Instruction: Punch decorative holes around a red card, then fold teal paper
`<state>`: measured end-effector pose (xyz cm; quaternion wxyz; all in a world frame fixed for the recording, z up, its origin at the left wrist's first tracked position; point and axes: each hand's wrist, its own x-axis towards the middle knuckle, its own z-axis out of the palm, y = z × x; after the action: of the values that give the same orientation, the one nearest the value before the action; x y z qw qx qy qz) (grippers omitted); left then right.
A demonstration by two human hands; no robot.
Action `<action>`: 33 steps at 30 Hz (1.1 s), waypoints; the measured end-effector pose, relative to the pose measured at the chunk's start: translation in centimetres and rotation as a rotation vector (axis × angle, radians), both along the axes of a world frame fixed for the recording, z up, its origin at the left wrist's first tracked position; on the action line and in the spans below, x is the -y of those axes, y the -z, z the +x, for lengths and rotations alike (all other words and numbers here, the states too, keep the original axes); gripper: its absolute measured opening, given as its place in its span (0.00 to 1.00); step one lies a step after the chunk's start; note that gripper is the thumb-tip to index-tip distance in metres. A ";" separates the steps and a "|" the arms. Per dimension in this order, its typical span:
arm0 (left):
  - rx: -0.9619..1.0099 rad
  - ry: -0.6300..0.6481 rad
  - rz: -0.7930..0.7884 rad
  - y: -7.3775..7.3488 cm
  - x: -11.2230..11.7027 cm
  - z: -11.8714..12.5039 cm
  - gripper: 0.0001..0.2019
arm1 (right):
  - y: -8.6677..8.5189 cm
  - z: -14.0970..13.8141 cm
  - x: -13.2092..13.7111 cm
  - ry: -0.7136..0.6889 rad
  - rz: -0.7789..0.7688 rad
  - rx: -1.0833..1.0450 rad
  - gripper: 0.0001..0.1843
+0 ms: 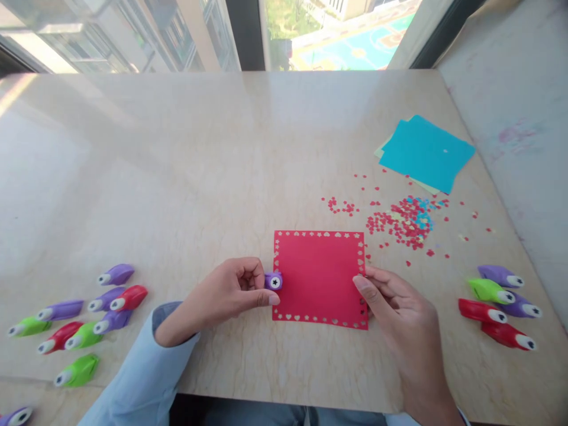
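My left hand (242, 285) grips a small purple craft punch (268, 280) with a star on its white round end. The punch sits on the left edge of a red sheet of paper (317, 278). Small cut-out shapes, hearts and stars among them, run along the top, right and bottom edges and the upper part of the left edge. My right hand (394, 313) pinches the paper's right edge, thumb on top and fingers beneath. The sheet's underside is hidden.
Loose paper confetti (406, 222), mostly red, lies right of the sheet. Behind it rest blue sheets (426, 154) over pale ones. Several more punches in purple, red and green lie at left (80, 335) and right (501, 307). A wall (510, 118) bounds the right; windows stand behind.
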<state>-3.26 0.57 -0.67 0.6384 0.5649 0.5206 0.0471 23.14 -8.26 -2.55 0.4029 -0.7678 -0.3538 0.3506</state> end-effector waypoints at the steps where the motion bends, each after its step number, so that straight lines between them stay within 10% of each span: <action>1: -0.007 -0.004 -0.012 0.0 0.0 0.0 0.22 | -0.2 -0.1 0.0 0.002 -0.003 0.026 0.20; 33: 0.026 -0.082 0.047 -0.4 -0.6 0.1 0.18 | 0.6 -0.1 0.0 -0.038 0.032 -0.074 0.24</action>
<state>-3.19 1.14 -0.31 0.6293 0.5573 0.5337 0.0927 22.99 -8.22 -3.18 0.4214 -0.7409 -0.3587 0.3805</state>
